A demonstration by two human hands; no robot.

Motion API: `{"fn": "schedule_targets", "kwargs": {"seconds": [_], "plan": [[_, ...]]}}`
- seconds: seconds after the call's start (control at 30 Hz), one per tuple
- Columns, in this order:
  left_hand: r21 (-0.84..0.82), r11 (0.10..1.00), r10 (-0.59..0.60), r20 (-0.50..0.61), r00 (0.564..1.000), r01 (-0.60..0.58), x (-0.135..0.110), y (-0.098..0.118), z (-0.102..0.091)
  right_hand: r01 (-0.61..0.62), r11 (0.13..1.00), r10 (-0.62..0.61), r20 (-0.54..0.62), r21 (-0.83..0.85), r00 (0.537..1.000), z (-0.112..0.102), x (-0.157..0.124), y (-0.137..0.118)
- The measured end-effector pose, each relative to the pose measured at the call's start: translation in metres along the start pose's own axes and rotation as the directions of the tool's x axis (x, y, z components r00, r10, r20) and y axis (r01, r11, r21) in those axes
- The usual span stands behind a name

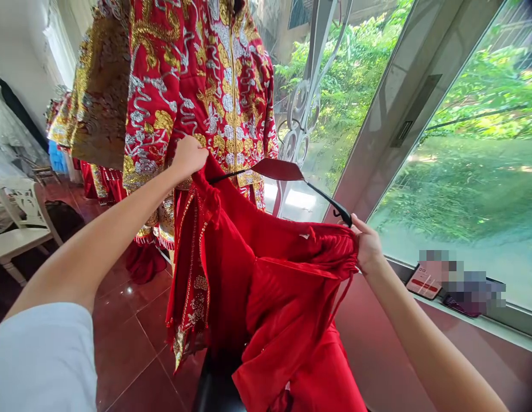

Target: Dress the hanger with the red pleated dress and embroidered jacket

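My left hand (187, 158) is closed on the upper left edge of a red skirt (266, 286) with gold trim. My right hand (366, 245) grips the skirt's other end together with the tip of a black and red hanger (283, 170), which runs between the two hands. The skirt hangs down between my arms, its waistband stretched out. Right behind it hangs a red jacket (197, 86) embroidered in gold and silver.
A large window (463, 171) with a sill runs along the right. A red card (424, 280) lies on the sill. A white chair (21, 212) stands at the left on the dark red tiled floor (128, 343). More garments hang at the far left.
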State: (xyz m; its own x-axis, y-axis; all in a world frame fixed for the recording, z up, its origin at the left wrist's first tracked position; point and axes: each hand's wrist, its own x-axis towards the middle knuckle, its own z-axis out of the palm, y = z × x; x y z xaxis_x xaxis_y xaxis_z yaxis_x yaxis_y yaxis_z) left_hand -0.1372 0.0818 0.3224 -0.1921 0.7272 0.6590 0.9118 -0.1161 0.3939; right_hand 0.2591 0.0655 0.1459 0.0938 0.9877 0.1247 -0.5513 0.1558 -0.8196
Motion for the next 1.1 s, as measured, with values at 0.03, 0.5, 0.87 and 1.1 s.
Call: {"fn": "schedule_targets", "kwargs": {"seconds": [0.03, 0.5, 0.87, 1.1], "plan": [[0.011, 1.0, 0.024, 0.005, 1.0, -0.024, -0.004, 0.006, 0.002, -0.023, 1.0, 0.023, -0.001, -0.001, 1.0, -0.001, 0.001, 0.002], [0.283, 0.956, 0.086, -0.028, 0.996, -0.075, -0.011, 0.022, -0.032, -0.194, 0.98, 0.193, 0.04, 0.032, 0.98, 0.003, 0.002, 0.026], [0.233, 0.965, 0.158, -0.161, 0.974, -0.118, 0.02, 0.004, -0.051, -0.194, 0.98, 0.193, 0.024, 0.055, 0.981, 0.001, -0.003, 0.029], [0.327, 0.914, 0.248, 0.013, 0.969, -0.238, -0.036, 0.044, -0.015, -0.153, 0.986, 0.15, 0.043, 0.062, 0.988, 0.003, -0.004, 0.032]]}}
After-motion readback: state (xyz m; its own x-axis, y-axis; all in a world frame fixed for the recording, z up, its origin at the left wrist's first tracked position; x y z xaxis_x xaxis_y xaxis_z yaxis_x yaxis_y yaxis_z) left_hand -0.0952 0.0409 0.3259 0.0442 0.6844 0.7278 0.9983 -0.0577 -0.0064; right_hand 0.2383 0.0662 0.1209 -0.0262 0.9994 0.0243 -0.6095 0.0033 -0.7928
